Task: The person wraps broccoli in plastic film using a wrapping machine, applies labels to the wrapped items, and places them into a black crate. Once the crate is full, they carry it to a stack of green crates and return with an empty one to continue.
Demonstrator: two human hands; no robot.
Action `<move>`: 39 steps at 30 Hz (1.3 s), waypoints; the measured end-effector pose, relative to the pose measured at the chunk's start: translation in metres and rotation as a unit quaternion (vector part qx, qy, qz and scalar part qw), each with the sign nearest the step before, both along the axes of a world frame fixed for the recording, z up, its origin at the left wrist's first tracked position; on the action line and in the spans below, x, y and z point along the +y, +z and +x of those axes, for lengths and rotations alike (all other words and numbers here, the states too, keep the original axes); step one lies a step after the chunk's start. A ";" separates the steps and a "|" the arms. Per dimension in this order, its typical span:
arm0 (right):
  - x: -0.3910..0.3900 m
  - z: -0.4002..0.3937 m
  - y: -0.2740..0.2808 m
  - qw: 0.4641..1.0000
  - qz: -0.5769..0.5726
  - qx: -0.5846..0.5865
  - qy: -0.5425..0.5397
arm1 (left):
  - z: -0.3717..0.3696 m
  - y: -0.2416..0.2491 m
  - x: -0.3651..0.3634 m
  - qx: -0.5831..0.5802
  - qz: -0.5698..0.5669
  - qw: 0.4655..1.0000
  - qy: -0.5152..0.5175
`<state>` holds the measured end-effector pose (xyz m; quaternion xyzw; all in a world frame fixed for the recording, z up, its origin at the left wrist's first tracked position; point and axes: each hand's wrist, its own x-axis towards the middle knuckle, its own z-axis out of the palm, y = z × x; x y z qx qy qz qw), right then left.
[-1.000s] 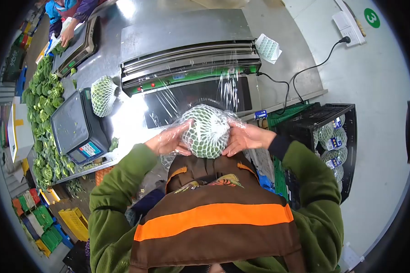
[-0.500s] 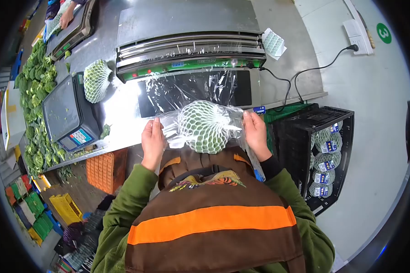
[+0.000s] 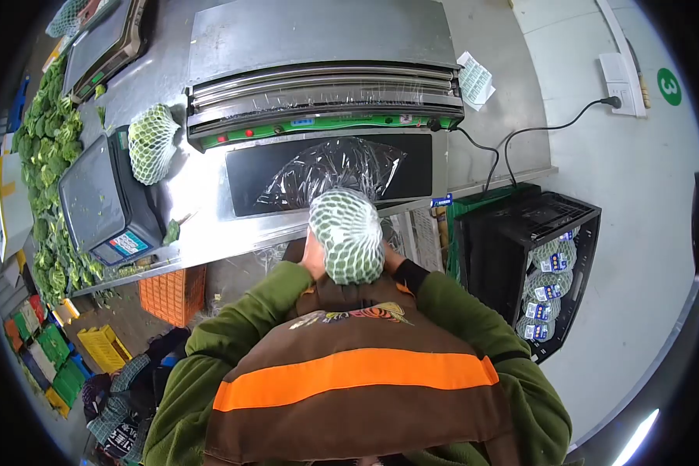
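Observation:
A green head of broccoli in a white foam net (image 3: 346, 237), with clear plastic film over it, is held in front of my apron at the table's near edge. My left hand (image 3: 314, 255) presses at its left side and partly beneath it. On the other side my right hand (image 3: 393, 258) is tucked under the lower right. The fingers of both hands are mostly hidden by the bundle. Clear film (image 3: 338, 167) stretches from the broccoli back over the black plate (image 3: 248, 182) of the wrapping machine (image 3: 326, 97).
Another netted broccoli (image 3: 153, 144) lies beside a dark scale (image 3: 101, 198). Loose broccoli (image 3: 46, 171) is heaped along the left. A black crate (image 3: 481, 241) at right holds labelled netted packs (image 3: 547, 291). An orange crate (image 3: 172, 297) sits below the table.
My hands have come inward from the stretched film ends to beneath the netted broccoli, drawing the film around it. The co-worker's hand at upper left has shifted toward the view's edge.

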<state>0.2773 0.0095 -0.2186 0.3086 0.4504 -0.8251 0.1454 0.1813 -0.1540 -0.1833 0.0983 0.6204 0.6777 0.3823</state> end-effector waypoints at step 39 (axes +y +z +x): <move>0.090 0.020 0.185 0.838 -0.124 0.269 -0.458 | -0.021 0.169 0.137 0.125 0.014 0.955 -0.268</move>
